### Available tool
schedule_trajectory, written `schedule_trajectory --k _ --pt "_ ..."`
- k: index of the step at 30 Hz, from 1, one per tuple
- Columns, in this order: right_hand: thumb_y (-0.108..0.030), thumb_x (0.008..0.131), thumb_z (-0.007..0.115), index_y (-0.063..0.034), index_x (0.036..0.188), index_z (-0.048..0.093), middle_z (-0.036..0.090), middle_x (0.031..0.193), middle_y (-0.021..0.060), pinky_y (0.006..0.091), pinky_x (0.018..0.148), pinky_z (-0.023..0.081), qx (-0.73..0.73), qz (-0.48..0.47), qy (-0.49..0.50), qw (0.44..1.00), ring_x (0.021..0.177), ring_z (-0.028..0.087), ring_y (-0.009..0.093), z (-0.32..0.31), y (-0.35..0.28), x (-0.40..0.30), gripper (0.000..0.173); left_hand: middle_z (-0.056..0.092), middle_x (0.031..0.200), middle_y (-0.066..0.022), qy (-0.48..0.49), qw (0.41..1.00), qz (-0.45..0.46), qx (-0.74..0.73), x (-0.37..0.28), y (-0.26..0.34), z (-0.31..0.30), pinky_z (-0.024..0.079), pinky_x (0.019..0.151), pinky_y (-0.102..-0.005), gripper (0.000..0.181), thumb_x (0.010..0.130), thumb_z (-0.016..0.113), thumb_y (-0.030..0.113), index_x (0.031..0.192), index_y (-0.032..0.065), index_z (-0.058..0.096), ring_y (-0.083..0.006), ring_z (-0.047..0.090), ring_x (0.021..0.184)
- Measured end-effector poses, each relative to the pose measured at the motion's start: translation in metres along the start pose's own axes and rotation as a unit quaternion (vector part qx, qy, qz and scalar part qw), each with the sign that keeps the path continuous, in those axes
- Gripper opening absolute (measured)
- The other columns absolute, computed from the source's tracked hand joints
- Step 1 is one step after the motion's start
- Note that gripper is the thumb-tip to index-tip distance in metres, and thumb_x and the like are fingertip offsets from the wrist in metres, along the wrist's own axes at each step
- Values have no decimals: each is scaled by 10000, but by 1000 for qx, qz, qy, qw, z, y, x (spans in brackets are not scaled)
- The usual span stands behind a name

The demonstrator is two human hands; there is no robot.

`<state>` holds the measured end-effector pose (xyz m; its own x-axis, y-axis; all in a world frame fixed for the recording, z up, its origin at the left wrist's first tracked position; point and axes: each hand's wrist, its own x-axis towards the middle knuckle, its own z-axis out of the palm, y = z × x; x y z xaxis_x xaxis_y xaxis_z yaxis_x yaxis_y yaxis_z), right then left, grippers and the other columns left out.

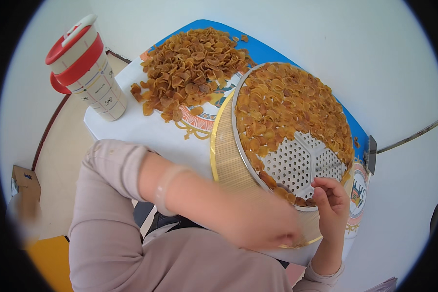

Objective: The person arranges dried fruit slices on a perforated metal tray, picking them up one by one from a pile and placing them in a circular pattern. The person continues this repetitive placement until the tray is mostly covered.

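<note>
A round perforated stainless-steel steamer tray [290, 164] lies tilted before me, its far part covered with amber-brown, cup-shaped dried fruit pieces [288, 98]. A single row of pieces follows the near left rim, and bare holed metal shows inside it. My right hand [332, 204] is at the near right rim, thumb and forefinger slightly apart, nothing visible between them. Motion blurs my left hand [273, 226], which is in front of the tray with curled fingers; whether it holds something is hidden. Under the tray is a round slatted bamboo-like base [224, 153] with a yellow edge.
A large heap of the same dried pieces [193, 62] rests on the table's printed cover [142, 127], back left. Left of it stands a cream tumbler [95, 87] with red lid and handle. Few loose pieces lie by the blue edge [273, 49]. A cardboard box [27, 184] sits on the floor.
</note>
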<state>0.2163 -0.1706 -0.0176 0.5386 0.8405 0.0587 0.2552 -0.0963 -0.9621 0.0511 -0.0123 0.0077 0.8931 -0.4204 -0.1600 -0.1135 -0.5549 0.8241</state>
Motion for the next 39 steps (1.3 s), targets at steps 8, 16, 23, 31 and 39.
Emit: schedule_trajectory --k 8,16,23,31,39 --pt "22 854 671 -16 1081 653 658 941 74 240 623 483 -259 -193 50 945 737 607 126 8 15 -7 231 688 885 -101 376 812 -351 276 -84 -87 -77 529 759 -414 158 846 642 91 997 45 648 -308 662 884" --pt "-6 762 727 -51 1052 665 665 865 71 299 554 497 -272 -409 -24 871 668 616 206 26 34 -16 299 682 855 -116 404 770 -394 298 -88 -141 -67 525 732 -424 113 822 656 103 919 46 648 -321 656 850" --pt "-77 765 741 -83 1038 679 650 821 7 270 531 484 -231 -456 -107 853 611 609 159 32 38 -23 280 636 867 -115 424 725 -372 394 -85 -155 -68 516 737 -432 99 843 580 30 931 66 607 -332 624 866" --pt "-127 762 766 -103 1010 699 642 798 -11 258 532 483 -207 -453 -129 857 623 611 141 34 44 -26 258 501 1089 -156 466 777 -271 325 -85 -133 -94 494 766 -394 360 779 537 -148 1088 36 517 -323 581 903" --pt "-142 768 771 -114 1018 703 633 769 -16 260 534 486 -206 -435 -146 864 625 610 139 34 48 -24 261 630 899 -150 408 765 -333 371 -82 -172 -123 482 846 -406 73 818 620 47 889 38 636 -341 580 966"
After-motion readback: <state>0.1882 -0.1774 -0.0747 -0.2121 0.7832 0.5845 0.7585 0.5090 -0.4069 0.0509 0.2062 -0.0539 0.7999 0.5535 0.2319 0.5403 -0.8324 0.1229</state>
